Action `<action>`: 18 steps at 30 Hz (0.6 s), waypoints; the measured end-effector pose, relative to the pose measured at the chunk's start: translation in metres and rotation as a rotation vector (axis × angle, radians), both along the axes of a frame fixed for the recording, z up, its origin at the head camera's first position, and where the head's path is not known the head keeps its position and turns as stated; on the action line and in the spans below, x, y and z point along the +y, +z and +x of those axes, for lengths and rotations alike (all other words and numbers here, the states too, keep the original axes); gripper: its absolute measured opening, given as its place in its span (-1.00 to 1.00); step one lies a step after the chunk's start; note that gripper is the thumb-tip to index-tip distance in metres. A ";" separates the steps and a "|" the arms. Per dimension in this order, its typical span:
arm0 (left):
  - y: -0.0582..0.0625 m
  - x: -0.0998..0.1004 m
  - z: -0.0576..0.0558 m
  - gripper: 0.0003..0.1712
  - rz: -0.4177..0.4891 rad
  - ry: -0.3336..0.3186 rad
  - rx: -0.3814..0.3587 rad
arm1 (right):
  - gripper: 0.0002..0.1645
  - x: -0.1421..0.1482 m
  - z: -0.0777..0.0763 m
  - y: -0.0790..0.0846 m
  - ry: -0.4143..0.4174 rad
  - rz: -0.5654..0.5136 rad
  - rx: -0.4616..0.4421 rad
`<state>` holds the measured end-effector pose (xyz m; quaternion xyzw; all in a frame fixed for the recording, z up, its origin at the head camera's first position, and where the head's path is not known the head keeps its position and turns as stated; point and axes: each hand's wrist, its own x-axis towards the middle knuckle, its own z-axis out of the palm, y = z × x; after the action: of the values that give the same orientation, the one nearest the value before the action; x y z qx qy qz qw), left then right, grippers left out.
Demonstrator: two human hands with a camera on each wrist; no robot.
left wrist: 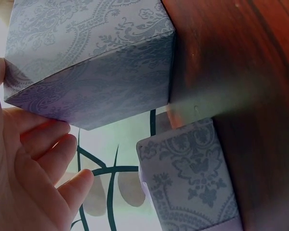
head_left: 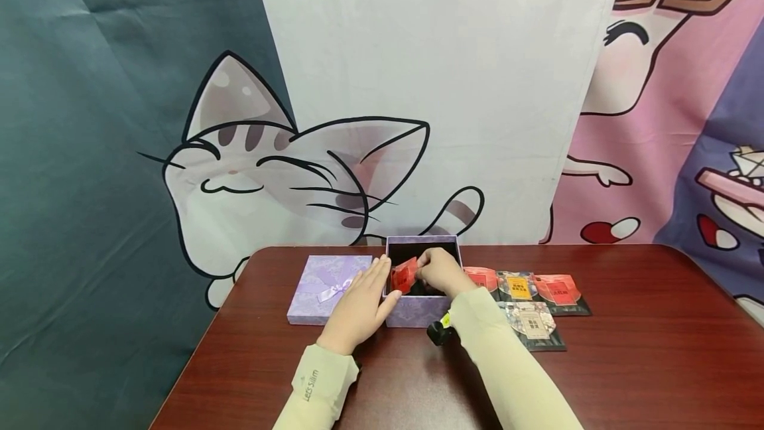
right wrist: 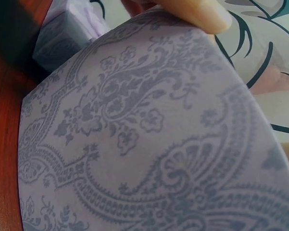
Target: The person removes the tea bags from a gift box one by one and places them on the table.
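Note:
A lavender patterned box (head_left: 420,312) stands without its lid near the table's far edge, its dark inside showing. My left hand (head_left: 361,310) rests along the box's left side with straight fingers, the thumb at the front corner; in the left wrist view the fingers (left wrist: 48,149) lie by its side wall. My right hand (head_left: 443,272) reaches into the box and pinches the right edge of a tilted red sachet (head_left: 404,275). From the right wrist, the box's front wall (right wrist: 134,106) hides most of that hand. Dark contents below the fingers are partly hidden.
The lavender lid (head_left: 322,284) with a ribbon bow lies left of the box. Several flat sachets lie at the right, among them a red one (head_left: 561,292), a yellow-labelled one (head_left: 518,287) and a pale one (head_left: 532,324). A printed cat curtain (head_left: 453,85) hangs behind the table.

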<state>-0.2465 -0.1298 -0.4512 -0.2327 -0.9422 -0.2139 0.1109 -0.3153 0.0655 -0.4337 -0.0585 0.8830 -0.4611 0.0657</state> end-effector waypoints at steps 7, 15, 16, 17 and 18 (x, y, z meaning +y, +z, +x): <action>0.000 0.000 -0.001 -0.23 0.004 0.000 -0.005 | -0.93 0.000 0.000 0.003 -0.029 -0.075 0.037; 0.001 0.001 -0.001 -0.24 0.010 0.006 -0.014 | -0.85 0.000 0.004 0.007 -0.052 -0.083 0.154; 0.000 0.001 -0.001 -0.24 0.009 0.007 -0.012 | -0.84 0.000 0.005 0.007 -0.053 -0.072 0.175; 0.000 0.001 -0.001 -0.24 0.008 0.008 -0.010 | -0.83 0.000 0.006 0.007 -0.050 -0.059 0.199; 0.000 0.001 -0.001 -0.24 0.006 0.010 -0.012 | -0.83 0.000 0.007 0.007 -0.048 -0.046 0.220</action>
<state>-0.2474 -0.1286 -0.4512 -0.2266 -0.9434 -0.2174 0.1071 -0.3082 0.0652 -0.4265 -0.0891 0.8753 -0.4733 -0.0442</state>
